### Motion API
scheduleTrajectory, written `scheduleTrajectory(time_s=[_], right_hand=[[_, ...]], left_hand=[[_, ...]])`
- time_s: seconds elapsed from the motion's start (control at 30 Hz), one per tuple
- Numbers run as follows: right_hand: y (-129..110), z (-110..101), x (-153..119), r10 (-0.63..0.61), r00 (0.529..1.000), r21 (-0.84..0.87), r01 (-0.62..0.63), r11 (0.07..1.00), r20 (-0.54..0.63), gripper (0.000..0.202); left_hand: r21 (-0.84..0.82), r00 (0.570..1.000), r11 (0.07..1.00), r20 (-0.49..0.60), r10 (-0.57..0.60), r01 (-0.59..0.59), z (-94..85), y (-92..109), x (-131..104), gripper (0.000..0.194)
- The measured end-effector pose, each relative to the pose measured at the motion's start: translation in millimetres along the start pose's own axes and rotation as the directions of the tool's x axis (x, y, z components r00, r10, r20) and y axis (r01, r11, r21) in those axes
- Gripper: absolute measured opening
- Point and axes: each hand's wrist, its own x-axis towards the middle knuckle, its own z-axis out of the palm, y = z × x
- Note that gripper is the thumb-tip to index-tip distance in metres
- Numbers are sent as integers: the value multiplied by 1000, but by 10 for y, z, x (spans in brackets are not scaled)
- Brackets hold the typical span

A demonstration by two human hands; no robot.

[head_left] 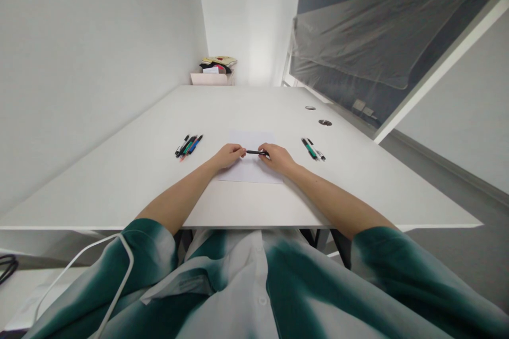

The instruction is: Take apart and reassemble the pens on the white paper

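Note:
A slim black pen [255,152] lies level between my two hands, over a sheet of white paper [250,174]. My right hand [277,158] is closed around the pen's right end. At its left end, the fingers of my left hand [230,155] are pinched together; the very tip is hidden by them. Both hands rest low over the paper. To the left lies a cluster of several pens [189,146] in black, green, red and blue. On the right are a green-and-black pen [309,149] and a clear-and-black pen [317,150], side by side.
The white table [254,209] stands along a wall on the left. At its far end is a pale box [211,79] with cloth-like items in it. Two round metal inserts [325,123] sit in the right side. A plastic-covered dark panel [358,37] stands beyond. A white cable [126,270] crosses my left sleeve.

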Motion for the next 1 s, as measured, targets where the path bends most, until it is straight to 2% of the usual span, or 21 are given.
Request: scheduleTrajectory(time_s=[0.1, 0.27, 0.43, 0.53, 0.7, 1.0], right_hand=[[-2, -11, -8, -7, 1000, 3, 7, 1000, -3, 23], [-11, -40, -18, -89, 996, -19, 89, 996, -15, 24], [-72, -82, -16, -29, 998, -45, 32, 998, 60, 30], [-103, -103, -28, 5, 996, -30, -3, 1000, 85, 28], [-98, -110, -40, 39, 996, -26, -37, 999, 77, 24], [-29, -41, -12, 28, 999, -20, -27, 999, 46, 21]], left_hand=[[-8, 1000, 1000, 0, 4, -4, -4, 14, -7, 36], [-22, 1000, 1000, -19, -13, 13, 2, 14, -4, 29], [28, 998, 999, -63, 23, -21, 27, 13, 28, 21], [44, 997, 998, -74, 37, -34, 38, 22, 30, 21], [48, 997, 998, -73, 34, -30, 28, 41, 10, 24], [95, 999, 995, -40, -1, 5, 13, 0, 16, 29]])
